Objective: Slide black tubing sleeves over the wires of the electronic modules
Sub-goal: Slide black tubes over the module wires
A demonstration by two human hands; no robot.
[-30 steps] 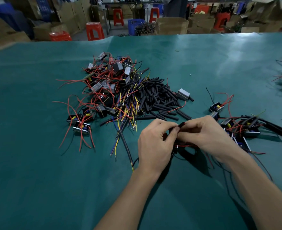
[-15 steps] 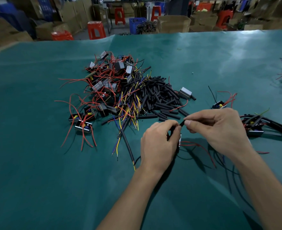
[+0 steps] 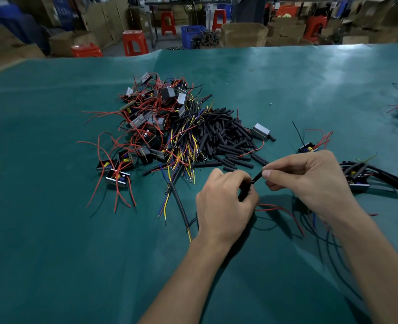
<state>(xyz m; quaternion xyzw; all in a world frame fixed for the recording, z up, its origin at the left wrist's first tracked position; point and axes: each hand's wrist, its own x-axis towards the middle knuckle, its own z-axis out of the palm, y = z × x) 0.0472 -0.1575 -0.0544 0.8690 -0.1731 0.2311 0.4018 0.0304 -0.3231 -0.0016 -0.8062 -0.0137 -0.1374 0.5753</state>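
- Your left hand (image 3: pixel 223 202) is near the middle of the green table cover (image 3: pixel 53 230), with the fingers curled tight around the lower end of a black tubing sleeve (image 3: pixel 257 177).
- Your right hand (image 3: pixel 310 181) is just to the right of it; the thumb and the first finger pinch the upper end of the same sleeve, and the other fingers are curled under.
- The sleeve goes in a slant between both hands, the right end higher than the left end.
- A thin red wire (image 3: pixel 280 210) comes out below your left hand and lies on the cover toward the right, under your right wrist.
- The module of this wire is hidden by your hands, so I cannot tell where it is.
- Far from your hands, a loose pile of black sleeves (image 3: pixel 223 136) lies in the middle of the cover.
- Touching the left side of this pile is a heap of modules with red, yellow and blue wires (image 3: pixel 151 122).
- One grey module (image 3: pixel 260 131) lies at the right edge of the sleeve pile.
- At the right, beside your right hand, some modules with sleeves already on the wires (image 3: pixel 366 176) lie together.
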